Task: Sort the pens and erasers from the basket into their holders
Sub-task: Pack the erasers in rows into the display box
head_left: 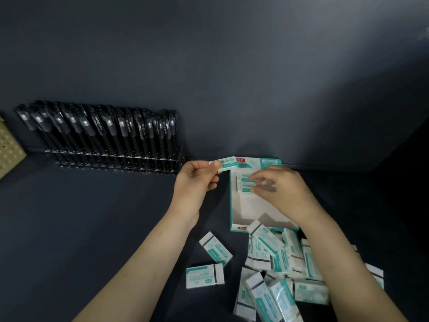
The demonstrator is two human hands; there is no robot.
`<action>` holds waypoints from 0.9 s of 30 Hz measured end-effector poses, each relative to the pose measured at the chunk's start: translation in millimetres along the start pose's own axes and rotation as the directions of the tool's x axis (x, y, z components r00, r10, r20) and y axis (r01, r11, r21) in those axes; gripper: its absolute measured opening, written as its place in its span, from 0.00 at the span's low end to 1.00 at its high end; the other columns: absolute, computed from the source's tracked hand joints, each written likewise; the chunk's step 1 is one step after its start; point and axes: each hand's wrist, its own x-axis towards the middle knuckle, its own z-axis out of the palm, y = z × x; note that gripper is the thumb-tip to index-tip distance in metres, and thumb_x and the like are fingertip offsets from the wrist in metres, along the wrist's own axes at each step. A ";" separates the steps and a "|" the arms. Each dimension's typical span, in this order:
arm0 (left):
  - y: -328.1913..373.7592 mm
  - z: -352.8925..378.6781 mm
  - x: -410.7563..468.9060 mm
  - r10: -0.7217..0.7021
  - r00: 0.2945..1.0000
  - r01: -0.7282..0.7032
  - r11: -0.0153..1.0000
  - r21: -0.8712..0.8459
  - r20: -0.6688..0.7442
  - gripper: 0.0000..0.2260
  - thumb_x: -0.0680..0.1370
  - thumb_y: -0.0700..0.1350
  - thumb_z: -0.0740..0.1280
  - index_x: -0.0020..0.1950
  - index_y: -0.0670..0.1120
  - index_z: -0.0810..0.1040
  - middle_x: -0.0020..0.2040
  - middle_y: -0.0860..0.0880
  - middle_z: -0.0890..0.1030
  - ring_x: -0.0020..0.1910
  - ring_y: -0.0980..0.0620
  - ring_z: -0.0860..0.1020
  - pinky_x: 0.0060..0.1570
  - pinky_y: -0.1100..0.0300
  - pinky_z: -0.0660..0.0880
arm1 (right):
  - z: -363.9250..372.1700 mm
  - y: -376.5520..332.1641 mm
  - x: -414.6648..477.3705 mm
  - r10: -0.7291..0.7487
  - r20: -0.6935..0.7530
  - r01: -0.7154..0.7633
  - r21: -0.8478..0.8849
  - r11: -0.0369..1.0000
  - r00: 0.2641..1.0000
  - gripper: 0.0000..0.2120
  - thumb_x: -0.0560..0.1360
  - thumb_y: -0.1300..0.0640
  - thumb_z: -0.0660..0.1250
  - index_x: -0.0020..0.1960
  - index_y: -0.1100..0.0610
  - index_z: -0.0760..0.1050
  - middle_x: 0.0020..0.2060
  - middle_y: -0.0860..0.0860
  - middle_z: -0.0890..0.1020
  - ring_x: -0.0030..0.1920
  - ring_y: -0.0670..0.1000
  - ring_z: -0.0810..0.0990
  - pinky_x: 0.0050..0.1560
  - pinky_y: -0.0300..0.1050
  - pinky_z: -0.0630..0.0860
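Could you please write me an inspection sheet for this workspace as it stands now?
Surface: dark table, no spills seen.
Job's things: black pens stand in a rack at the back left. An open eraser box has a few stacked erasers at its far end. An eraser pile lies in front of the box, with two loose erasers to its left. No basket in view.
Clutter: tan perforated board at the left edge.
Hands: left hand pinches a single eraser by the box's far left corner. Right hand reaches into the box at the stacked erasers; its grip is blurred.
Cables: nothing seen.
Surroundings: dark wall behind the table.
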 end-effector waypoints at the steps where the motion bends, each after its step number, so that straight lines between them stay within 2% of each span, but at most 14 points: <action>1: 0.3 0.6 -1.5 0.020 1.000 -0.020 0.999 0.026 0.012 0.08 0.75 0.44 0.72 0.49 0.44 0.76 0.42 0.48 0.83 0.36 0.59 0.79 0.39 0.64 0.77 | -2.9 -3.5 -0.9 0.050 -0.022 -0.048 0.088 0.995 0.998 0.14 0.70 0.61 0.75 0.54 0.52 0.83 0.43 0.44 0.82 0.40 0.38 0.77 0.45 0.31 0.72; 3: 1.6 3.7 -7.2 0.066 0.997 -0.070 0.994 0.082 0.050 0.07 0.74 0.44 0.72 0.48 0.44 0.77 0.40 0.51 0.82 0.35 0.61 0.79 0.37 0.66 0.75 | -10.7 -10.4 -2.0 0.121 -0.043 -0.106 0.267 0.958 0.992 0.17 0.71 0.60 0.75 0.58 0.48 0.80 0.46 0.42 0.83 0.41 0.37 0.79 0.44 0.26 0.70; 6: 4.2 11.3 -17.9 0.116 0.984 -0.127 0.989 0.073 0.136 0.07 0.73 0.41 0.73 0.46 0.44 0.76 0.35 0.54 0.81 0.33 0.62 0.79 0.35 0.70 0.73 | -19.6 -20.7 -6.5 0.119 0.028 -0.120 0.424 0.898 0.992 0.19 0.71 0.60 0.74 0.58 0.45 0.79 0.48 0.44 0.84 0.48 0.43 0.82 0.51 0.36 0.75; 9: 2.8 15.9 -22.5 0.138 0.969 -0.155 0.985 0.071 0.206 0.08 0.72 0.41 0.74 0.46 0.43 0.77 0.37 0.52 0.83 0.38 0.59 0.82 0.38 0.68 0.75 | -21.7 -25.6 -11.2 0.066 0.047 -0.080 0.459 0.885 0.997 0.16 0.70 0.63 0.75 0.53 0.47 0.81 0.46 0.47 0.85 0.47 0.52 0.83 0.53 0.45 0.79; 12: 0.0 13.5 -20.7 0.180 0.947 -0.225 0.963 0.150 0.267 0.09 0.73 0.44 0.74 0.50 0.46 0.78 0.46 0.48 0.85 0.48 0.51 0.82 0.50 0.59 0.77 | -28.2 -22.3 -12.0 0.084 0.033 -0.090 0.409 0.908 0.996 0.13 0.69 0.63 0.76 0.51 0.50 0.82 0.44 0.47 0.85 0.45 0.50 0.83 0.51 0.43 0.79; 14: -4.1 9.4 -16.4 0.258 0.905 -0.370 0.870 0.325 0.339 0.08 0.76 0.47 0.70 0.54 0.52 0.79 0.50 0.56 0.83 0.53 0.53 0.78 0.55 0.58 0.74 | -37.6 -13.3 -12.3 0.102 -0.040 -0.083 0.333 0.939 0.994 0.12 0.68 0.62 0.76 0.48 0.49 0.82 0.44 0.47 0.83 0.42 0.45 0.80 0.47 0.40 0.77; 16: -9.4 3.2 -10.9 0.359 0.825 -0.560 0.617 0.553 0.436 0.08 0.78 0.52 0.66 0.57 0.59 0.78 0.57 0.64 0.77 0.58 0.56 0.71 0.60 0.58 0.67 | -48.7 -0.9 -15.2 0.124 -0.083 -0.102 0.231 0.968 0.989 0.13 0.67 0.62 0.77 0.47 0.48 0.82 0.44 0.46 0.80 0.40 0.45 0.78 0.43 0.36 0.74; 18: -15.2 -2.4 -6.7 0.392 0.754 -0.654 0.367 0.661 0.528 0.11 0.78 0.54 0.62 0.57 0.61 0.80 0.64 0.64 0.72 0.62 0.55 0.65 0.62 0.57 0.60 | -56.5 9.9 -20.1 0.160 -0.036 -0.155 0.129 0.979 0.986 0.13 0.67 0.62 0.77 0.48 0.47 0.82 0.43 0.46 0.79 0.40 0.45 0.76 0.41 0.31 0.71; 19: -17.2 -4.3 -6.0 0.368 0.744 -0.663 0.299 0.686 0.558 0.11 0.78 0.53 0.62 0.57 0.61 0.80 0.67 0.62 0.70 0.64 0.54 0.64 0.62 0.57 0.57 | -57.7 12.4 -21.9 0.178 -0.003 -0.177 0.082 0.981 0.984 0.13 0.67 0.61 0.77 0.48 0.48 0.83 0.42 0.46 0.79 0.41 0.43 0.76 0.40 0.29 0.71; 22: -19.0 -6.5 -6.2 0.305 0.753 -0.652 0.234 0.721 0.582 0.11 0.79 0.49 0.63 0.58 0.58 0.81 0.70 0.61 0.67 0.67 0.53 0.60 0.61 0.59 0.53 | -52.2 12.8 -21.5 0.177 0.020 -0.177 -0.008 0.984 0.984 0.13 0.67 0.61 0.77 0.48 0.48 0.82 0.42 0.44 0.79 0.41 0.38 0.74 0.39 0.26 0.69; 24: -19.0 -6.9 -5.9 0.318 0.747 -0.658 0.220 0.721 0.584 0.11 0.79 0.50 0.62 0.57 0.58 0.82 0.70 0.60 0.68 0.67 0.52 0.61 0.64 0.56 0.56 | -47.2 10.5 -19.5 0.161 0.017 -0.160 -0.044 0.986 0.987 0.12 0.67 0.61 0.77 0.46 0.48 0.81 0.42 0.43 0.78 0.42 0.37 0.74 0.39 0.25 0.69; 27: -18.7 -6.2 -6.4 0.328 0.748 -0.658 0.257 0.707 0.577 0.14 0.77 0.52 0.60 0.56 0.55 0.83 0.69 0.58 0.70 0.66 0.52 0.65 0.67 0.50 0.63 | -44.7 9.0 -18.9 0.147 -0.001 -0.147 -0.059 0.987 0.989 0.11 0.68 0.60 0.77 0.47 0.50 0.81 0.42 0.41 0.77 0.42 0.37 0.74 0.40 0.23 0.67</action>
